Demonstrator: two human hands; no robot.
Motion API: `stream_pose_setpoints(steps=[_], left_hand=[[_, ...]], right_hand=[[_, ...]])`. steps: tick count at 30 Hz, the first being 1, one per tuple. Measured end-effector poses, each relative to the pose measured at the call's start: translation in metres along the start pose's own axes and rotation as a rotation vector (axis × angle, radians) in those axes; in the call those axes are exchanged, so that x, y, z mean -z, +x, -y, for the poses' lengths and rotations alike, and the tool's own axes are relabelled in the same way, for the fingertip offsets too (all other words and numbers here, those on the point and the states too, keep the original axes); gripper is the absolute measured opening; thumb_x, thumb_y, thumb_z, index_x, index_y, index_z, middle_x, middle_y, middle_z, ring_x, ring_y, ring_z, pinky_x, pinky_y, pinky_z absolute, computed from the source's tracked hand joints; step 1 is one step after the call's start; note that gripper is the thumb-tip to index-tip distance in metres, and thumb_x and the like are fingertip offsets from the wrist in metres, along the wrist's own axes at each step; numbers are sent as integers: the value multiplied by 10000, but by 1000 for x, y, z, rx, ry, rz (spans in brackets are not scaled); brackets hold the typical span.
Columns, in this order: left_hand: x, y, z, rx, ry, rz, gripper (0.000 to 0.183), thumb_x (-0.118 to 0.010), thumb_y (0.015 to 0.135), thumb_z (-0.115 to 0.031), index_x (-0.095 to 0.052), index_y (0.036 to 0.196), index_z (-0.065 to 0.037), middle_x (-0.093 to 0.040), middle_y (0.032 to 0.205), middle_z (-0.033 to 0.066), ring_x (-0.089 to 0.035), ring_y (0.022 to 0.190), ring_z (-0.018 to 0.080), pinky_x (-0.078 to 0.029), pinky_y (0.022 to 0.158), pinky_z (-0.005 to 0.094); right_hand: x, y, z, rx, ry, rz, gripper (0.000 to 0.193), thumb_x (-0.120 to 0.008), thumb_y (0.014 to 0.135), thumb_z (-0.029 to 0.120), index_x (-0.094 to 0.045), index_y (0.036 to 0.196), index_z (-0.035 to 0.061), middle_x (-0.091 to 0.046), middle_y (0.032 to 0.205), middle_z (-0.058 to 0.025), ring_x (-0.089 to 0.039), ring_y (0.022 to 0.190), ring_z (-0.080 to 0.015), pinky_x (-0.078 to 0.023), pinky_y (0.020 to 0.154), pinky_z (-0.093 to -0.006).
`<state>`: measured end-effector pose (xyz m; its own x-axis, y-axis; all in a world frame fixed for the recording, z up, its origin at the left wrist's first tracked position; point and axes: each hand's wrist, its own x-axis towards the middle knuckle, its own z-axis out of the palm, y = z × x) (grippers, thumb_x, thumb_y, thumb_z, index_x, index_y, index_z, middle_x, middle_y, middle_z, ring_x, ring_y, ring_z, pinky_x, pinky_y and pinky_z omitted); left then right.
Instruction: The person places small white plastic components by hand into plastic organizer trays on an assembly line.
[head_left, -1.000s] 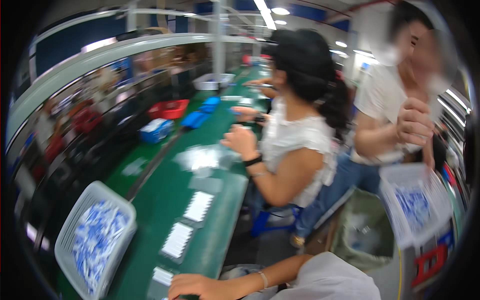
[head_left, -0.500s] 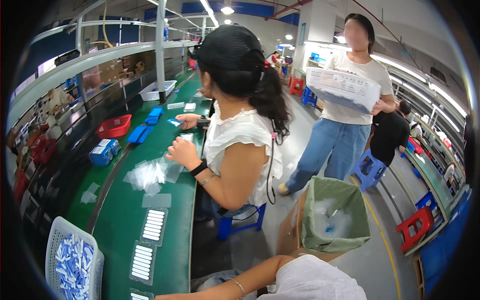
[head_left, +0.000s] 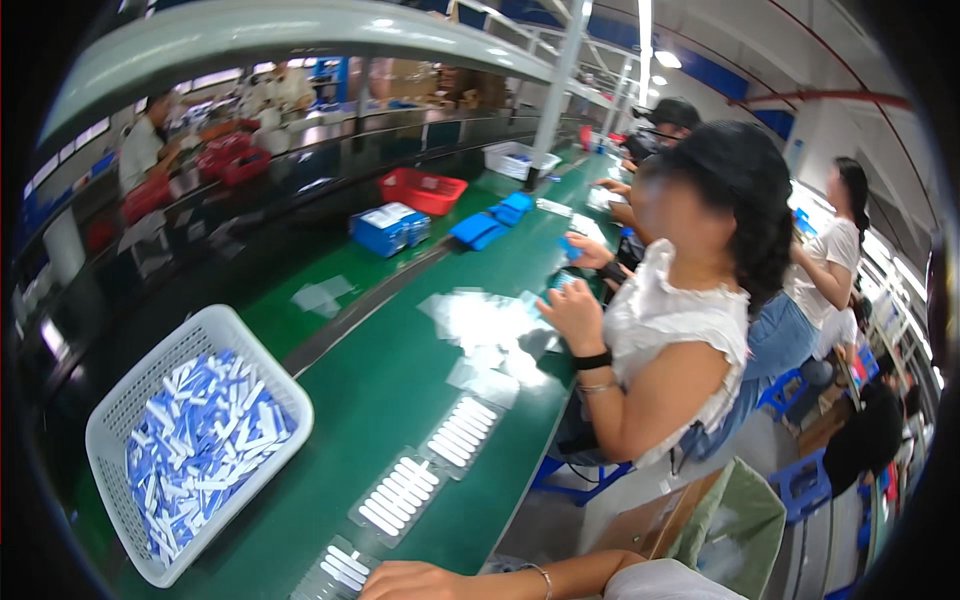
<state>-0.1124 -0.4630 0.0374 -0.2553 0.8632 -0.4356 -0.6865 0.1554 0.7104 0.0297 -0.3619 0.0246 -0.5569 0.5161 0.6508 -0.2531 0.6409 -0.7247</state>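
Note:
My right hand [head_left: 425,582] comes in at the lower edge, with a bracelet on its wrist. It lies beside the nearest clear slotted tray [head_left: 318,580], which holds several white strips at its far end. The lower edge cuts off its fingers, so what they hold is hidden. Beyond that tray, a second tray [head_left: 398,496] and a third tray [head_left: 462,432] hold rows of white strips. To the left stands a pale plastic basket [head_left: 103,450], heaped with small blue and white strips [head_left: 205,440]. My left hand is out of view.
A co-worker [head_left: 670,370] sits along the green table [head_left: 400,390], both hands on small items. Clear sheets [head_left: 490,320] lie loose before them. Farther off are a blue pack [head_left: 385,232], a red basket [head_left: 425,190] and blue pouches [head_left: 490,222]. A lined bin [head_left: 735,530] stands at right.
My view has swung left, bringing the basket and nearest tray further into sight. The standing person who carried a clear-wrapped box has turned side-on, behind the seated co-worker.

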Motion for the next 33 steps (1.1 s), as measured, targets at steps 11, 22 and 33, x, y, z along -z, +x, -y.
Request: stream_pose_setpoints(steps=[11, 22, 33], left_hand=[[8, 12, -3, 86, -12, -101, 101, -529, 938, -145, -534, 905, -50, -442, 647, -19, -372, 499, 56, -292, 455, 192], [17, 20, -2, 174, 18, -70, 89, -523, 941, -144, -518, 945, -54, -405, 635, -24, -339, 494, 60, -284, 460, 203], [13, 6, -4, 114, 18, -171, 92, -519, 940, -133, -505, 988, -56, -365, 610, -28, -307, 485, 65, -271, 455, 214]], right_hand=[[33, 21, -47, -378, 149, 5, 86, -657, 849, 115, -666, 874, 33, -649, 927, -101, -553, 770, -204, -410, 646, -339], [46, 32, -65, -699, 297, 40, 276, -501, 948, 90, -595, 1204, 46, -486, 887, -27, -442, 731, -83, -359, 610, -226], [44, 25, -53, -668, 269, -133, 200, -660, 812, -28, -647, 1004, 25, -597, 946, -40, -564, 847, -107, -457, 724, -228]])
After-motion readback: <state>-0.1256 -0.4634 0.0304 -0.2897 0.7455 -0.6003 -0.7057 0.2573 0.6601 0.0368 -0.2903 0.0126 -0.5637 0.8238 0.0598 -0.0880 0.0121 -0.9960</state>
